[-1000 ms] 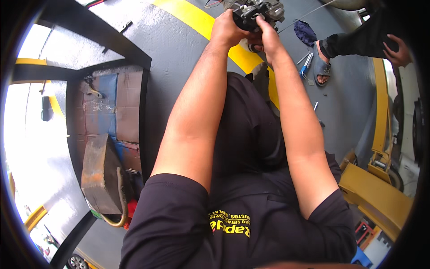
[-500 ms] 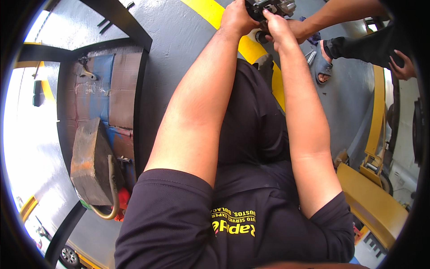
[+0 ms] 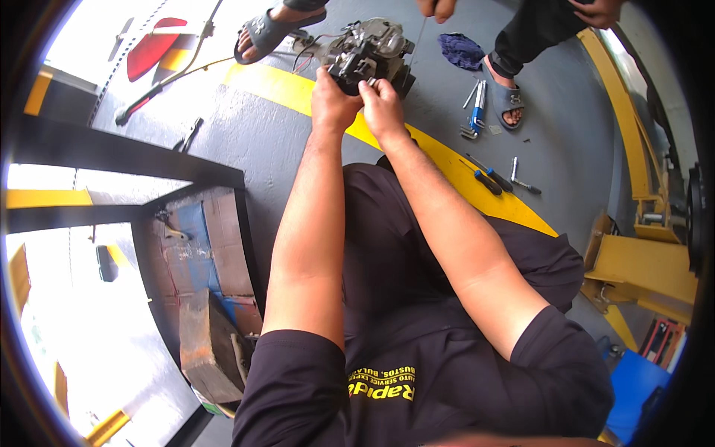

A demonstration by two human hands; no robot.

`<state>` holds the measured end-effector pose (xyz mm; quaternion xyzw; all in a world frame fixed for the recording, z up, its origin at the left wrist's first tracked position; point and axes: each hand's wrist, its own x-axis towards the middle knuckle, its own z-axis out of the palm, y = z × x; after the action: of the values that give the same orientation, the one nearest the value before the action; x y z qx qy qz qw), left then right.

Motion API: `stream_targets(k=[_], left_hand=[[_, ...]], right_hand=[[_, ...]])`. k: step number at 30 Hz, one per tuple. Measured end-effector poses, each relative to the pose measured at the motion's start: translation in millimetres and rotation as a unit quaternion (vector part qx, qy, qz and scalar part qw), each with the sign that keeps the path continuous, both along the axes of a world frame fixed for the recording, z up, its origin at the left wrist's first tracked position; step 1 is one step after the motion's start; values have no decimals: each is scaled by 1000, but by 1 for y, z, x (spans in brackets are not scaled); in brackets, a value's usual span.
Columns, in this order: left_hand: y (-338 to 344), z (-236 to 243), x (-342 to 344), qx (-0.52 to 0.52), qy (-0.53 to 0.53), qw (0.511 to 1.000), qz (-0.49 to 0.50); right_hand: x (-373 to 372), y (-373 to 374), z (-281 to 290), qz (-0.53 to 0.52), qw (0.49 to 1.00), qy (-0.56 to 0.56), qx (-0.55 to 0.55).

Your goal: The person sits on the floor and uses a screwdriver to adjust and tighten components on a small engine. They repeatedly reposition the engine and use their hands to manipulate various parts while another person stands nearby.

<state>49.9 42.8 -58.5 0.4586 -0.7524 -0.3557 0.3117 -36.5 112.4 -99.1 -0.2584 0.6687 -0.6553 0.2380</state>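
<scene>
A grey and black metal engine part [image 3: 376, 46], with a housing and thin wires at its left side, rests on the floor ahead of me. My left hand [image 3: 335, 103] is closed on its near black edge. Beside it, my right hand [image 3: 384, 112] pinches at the same edge with thumb and forefinger; what lies between those fingertips is too small to make out. Beyond the part, at the top edge, another person's hand [image 3: 438, 9] is near a thin rod.
Right of the part lie a dark blue cloth [image 3: 462, 51], a blue hex key set [image 3: 477, 110], two screwdrivers [image 3: 488, 180] and a ratchet [image 3: 523, 179]. The other person's sandalled feet flank the part. At left stands a black frame [image 3: 126, 153]; yellow lift metalwork [image 3: 640, 270] is at right.
The view has shifted, showing more of the engine part and the floor tools. The other person's hand, close to mine at the part before, is now apart from it.
</scene>
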Motion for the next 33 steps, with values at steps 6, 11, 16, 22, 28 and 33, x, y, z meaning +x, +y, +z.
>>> stream_targets(k=[6, 11, 16, 22, 28, 33], left_hand=[[4, 3, -1, -38, -20, 999, -4], [1, -1, -3, -21, -30, 999, -7], [-3, -7, -5, -44, -56, 997, -6], [-6, -10, -7, -49, -62, 997, -12], [-5, -14, -6, -39, -37, 998, -14], [-6, -11, -8, -40, -16, 999, -29]], right_hand=[[-9, 31, -9, 16, 994, 73, 81], [-17, 60, -16, 62, 945, 243, 210], [-15, 61, -14, 67, 927, 286, 234], [-18, 59, -16, 25, 913, 347, 211], [-16, 59, -16, 33, 903, 368, 217], [-12, 54, -16, 35, 892, 413, 182]])
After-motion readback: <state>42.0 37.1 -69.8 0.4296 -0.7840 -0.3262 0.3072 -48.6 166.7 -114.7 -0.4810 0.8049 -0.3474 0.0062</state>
